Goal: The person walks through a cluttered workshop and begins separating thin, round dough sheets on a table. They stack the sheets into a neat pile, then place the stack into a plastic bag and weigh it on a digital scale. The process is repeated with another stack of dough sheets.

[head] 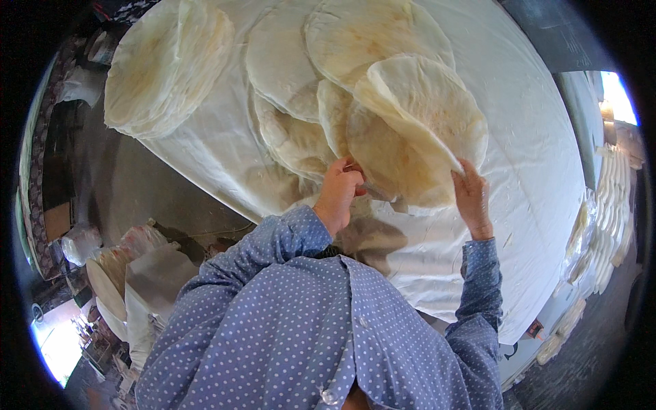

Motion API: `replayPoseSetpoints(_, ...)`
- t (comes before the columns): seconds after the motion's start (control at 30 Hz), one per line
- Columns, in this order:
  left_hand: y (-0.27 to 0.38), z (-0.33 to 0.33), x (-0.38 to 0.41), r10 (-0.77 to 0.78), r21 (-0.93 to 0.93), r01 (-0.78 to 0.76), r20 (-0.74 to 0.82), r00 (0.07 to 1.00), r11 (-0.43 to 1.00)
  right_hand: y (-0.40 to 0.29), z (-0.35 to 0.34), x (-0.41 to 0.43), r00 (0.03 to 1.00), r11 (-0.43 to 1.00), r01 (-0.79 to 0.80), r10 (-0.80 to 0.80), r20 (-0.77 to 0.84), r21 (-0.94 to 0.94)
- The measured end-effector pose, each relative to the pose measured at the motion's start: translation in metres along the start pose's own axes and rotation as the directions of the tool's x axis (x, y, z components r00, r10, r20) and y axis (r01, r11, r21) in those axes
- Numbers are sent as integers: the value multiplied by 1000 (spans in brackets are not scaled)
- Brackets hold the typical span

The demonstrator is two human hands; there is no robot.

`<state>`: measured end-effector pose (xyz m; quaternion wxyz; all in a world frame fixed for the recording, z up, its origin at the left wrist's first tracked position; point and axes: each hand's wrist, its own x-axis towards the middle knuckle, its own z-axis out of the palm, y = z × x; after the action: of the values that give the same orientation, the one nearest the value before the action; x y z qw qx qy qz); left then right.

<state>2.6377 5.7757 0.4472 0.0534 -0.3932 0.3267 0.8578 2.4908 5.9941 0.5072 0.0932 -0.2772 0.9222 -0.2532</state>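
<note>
Thin round flatbreads lie overlapping on a white cloth [523, 169] spread over the table before me. My right hand [472, 197] pinches the near right edge of a pale flatbread [410, 154], whose right side is folded up and over. At that bread's lower left edge is my left hand [339, 192], its fingers curled; whether they grip the rim is hidden. Just beyond the left hand, a browned flatbread [294, 141] lies partly under others. Farther away are another pale flatbread [282, 56] and a large toasted one [379, 36].
A thick stack of flatbreads [164, 72] sits at the table's far left edge. Bagged goods [136, 243] and a pale cloth [156, 277] are at the lower left. Rows of stacked flatbreads [610, 205] stand off to the right, beside a clear plastic bag [581, 236].
</note>
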Motion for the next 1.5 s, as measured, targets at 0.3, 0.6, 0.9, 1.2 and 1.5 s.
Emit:
replayPoseSetpoints(0.3, 11, 3, 25, 78, 453, -60, -22, 997, 890, -6, 35, -24, 984, 978, 179, -179, 10, -107)
replayPoseSetpoints(0.6, 15, 40, 21, 162, 68, -167, 84, 983, 984, -12, 37, -28, 974, 972, 228, -226, 33, -54)
replayPoseSetpoints(0.9, 21, 57, 19, -2, -64, 16, 217, 976, 998, -37, 84, -48, 979, 966, 67, -112, -169, -249)
replayPoseSetpoints(1.2, 51, 20, 66, 265, -122, -261, 23, 964, 958, 10, -3, 8, 988, 991, -108, 99, 121, 77)
replayPoseSetpoints(1.5, 80, 12, 97, 182, 201, -212, 156, 971, 956, 55, -96, 130, 903, 933, -295, 203, 379, 203)
